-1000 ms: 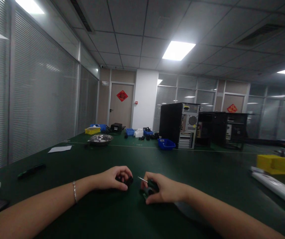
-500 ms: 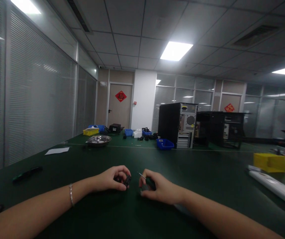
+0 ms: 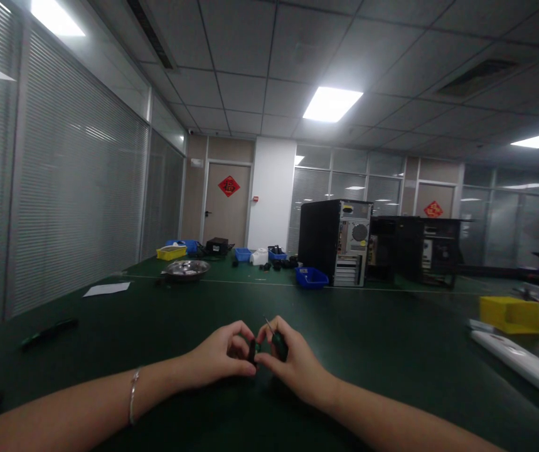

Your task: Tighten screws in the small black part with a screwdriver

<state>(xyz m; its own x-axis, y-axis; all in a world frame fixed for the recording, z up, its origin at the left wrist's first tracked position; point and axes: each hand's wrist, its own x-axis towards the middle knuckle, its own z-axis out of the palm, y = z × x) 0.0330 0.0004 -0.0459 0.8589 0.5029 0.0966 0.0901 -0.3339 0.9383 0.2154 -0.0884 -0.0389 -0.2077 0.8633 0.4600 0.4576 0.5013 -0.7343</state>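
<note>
One dark part (image 3: 252, 351) sits at the fingertips (image 3: 249, 369) of the left grip (image 3: 215, 358).

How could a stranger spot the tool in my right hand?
Find the dark green table, then the right hand at its near side. That hand holds the tool, which has a dark handle and a thin metal shaft angled up and left. That shaft sets it apart from the small dark piece in the left hand.
</note>
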